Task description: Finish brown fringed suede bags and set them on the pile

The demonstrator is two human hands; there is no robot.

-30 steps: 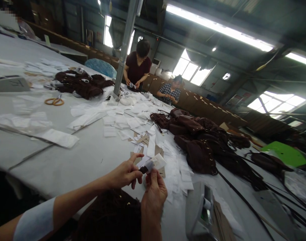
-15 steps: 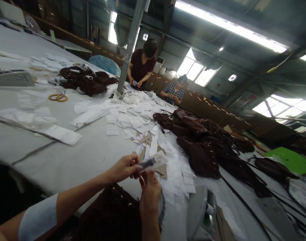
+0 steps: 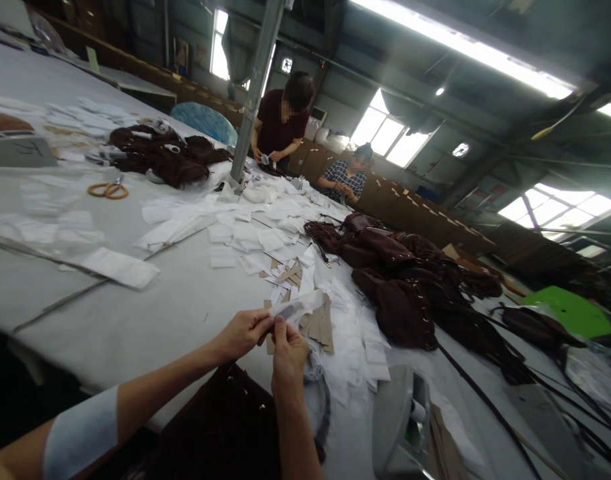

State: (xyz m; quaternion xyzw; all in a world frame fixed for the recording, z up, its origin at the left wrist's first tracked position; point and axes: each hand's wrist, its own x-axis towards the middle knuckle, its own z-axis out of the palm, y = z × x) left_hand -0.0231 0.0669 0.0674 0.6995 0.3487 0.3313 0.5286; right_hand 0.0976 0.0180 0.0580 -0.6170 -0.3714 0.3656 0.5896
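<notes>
My left hand [image 3: 243, 332] and my right hand [image 3: 287, 352] meet above the near edge of the white table [image 3: 150, 313]. Both pinch a small clear packet [image 3: 295, 308] with a dark piece inside it, held flat between the fingertips. Just beyond the packet lie brown card strips [image 3: 319, 325] and a scatter of small white paper slips [image 3: 265, 240]. A dark brown suede bag [image 3: 225, 433] with metal studs rests under my forearms at the table's edge.
A heap of brown fringed bags [image 3: 405, 280] lies to the right, another pile [image 3: 160, 157] at far left. Orange-handled scissors [image 3: 108, 191] lie left. A grey device [image 3: 403, 420] stands near right. Two people work beyond a metal post [image 3: 250, 100]. A green sheet [image 3: 568, 310] lies far right.
My hands have drawn closer together and slightly lower. The packet has turned from a raised tilt to lying flatter between my fingertips. The view has shifted a little.
</notes>
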